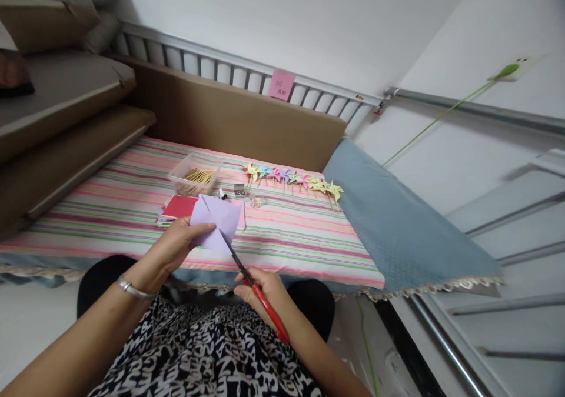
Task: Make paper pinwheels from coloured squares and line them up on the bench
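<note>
Lying near a radiator (224,73): striped cloth (286,226)

There are one pair of scissors (267,307), one purple sheet (225,213), one paper stack (179,206) on the left, one clear box (178,186) of sticks (200,176) too many to count, at least eight pinwheels (286,175) farther right, and one pink note (281,84) at the far side.

A room in a home, shown by the striped cloth (304,253), lace-edged blue cover (397,220) and radiator (189,63)
</note>
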`<state>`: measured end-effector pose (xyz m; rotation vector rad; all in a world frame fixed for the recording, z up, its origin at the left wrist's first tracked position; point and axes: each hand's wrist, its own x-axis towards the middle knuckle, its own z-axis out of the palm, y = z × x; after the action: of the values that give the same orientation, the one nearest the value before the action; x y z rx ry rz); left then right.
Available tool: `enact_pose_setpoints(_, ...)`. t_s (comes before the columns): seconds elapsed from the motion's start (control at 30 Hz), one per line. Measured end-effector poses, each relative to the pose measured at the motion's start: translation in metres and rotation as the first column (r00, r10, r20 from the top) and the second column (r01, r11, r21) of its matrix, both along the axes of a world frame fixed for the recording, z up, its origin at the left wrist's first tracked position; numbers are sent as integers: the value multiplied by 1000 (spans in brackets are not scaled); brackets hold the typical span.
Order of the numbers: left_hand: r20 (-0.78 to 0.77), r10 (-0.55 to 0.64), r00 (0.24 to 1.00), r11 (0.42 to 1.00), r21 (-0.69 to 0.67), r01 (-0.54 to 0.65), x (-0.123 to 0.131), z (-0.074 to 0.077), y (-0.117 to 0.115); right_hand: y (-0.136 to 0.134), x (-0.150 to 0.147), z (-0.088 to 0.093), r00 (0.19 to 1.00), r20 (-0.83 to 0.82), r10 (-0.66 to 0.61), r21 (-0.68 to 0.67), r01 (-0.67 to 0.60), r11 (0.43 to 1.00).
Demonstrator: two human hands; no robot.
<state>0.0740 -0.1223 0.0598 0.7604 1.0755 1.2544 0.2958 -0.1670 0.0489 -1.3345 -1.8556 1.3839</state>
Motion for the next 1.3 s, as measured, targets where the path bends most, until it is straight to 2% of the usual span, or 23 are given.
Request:
enact_pose_setpoints(0.13,-9,10,1000,1000,-17,-10,3,1,1,0,1,-2,999,49,24,57,-27,998)
enact_pose_setpoints(0.27,-53,65,997,998,-8,-65,-7,4,7,-4,15,-13,982,82,169,105,-177,979)
enact_pose_setpoints(0.33,-97,47,994,999,-6,-48,-17,7,10,-3,27,-20,973,83,217,85,-224,971)
enact_pose_setpoints(0.4,-169,-40,985,999,-26,36,-27,10,12,3,40,-25,982,89,167,88,-175,981)
enact_pose_setpoints(0.43,-209,-102,973,995,-44,94,-31,12,12,7,44,-25,991,84,101,100,-109,989)
enact_pose_setpoints(0.53,-292,-299,909,954,-107,279,-29,15,10,22,44,-15,993,-8,-118,137,118,984)
enact_pose_setpoints(0.57,-303,-359,883,933,-124,337,-24,15,9,28,39,-9,985,-74,-154,137,163,977)
enact_pose_setpoints(0.63,-312,-459,832,888,-140,438,-13,16,7,38,24,3,960,-219,-176,107,203,973)
enact_pose_setpoints(0.7,-304,-521,798,852,-129,507,-2,16,5,47,7,11,938,-318,-140,60,167,984)
enact_pose_setpoints(0.8,-262,-543,798,838,-97,538,5,14,5,55,-12,13,936,-346,-63,39,82,996)
enact_pose_setpoints(0.9,-161,-482,861,876,-88,474,3,7,4,58,-20,6,920,-382,-85,44,111,993)
enact_pose_setpoints(1.0,106,-253,962,964,-57,260,5,-7,-1,60,-25,-4,859,-477,-188,30,230,973)
enact_pose_setpoints(1.07,275,-85,958,992,-68,108,13,-16,-6,60,-29,-9,815,-517,-261,-3,303,953)
enact_pose_setpoints(1.1,318,-39,947,994,-81,68,19,-20,-9,59,-31,-11,798,-530,-288,-16,330,944)
enact_pose_setpoints(1.2,315,-33,948,993,-95,66,35,-24,-13,56,-38,-14,770,-551,-321,3,386,922)
enact_pose_setpoints(1.3,261,12,965,998,-63,4,43,-22,-10,53,-39,-13,801,-503,-323,59,405,912)
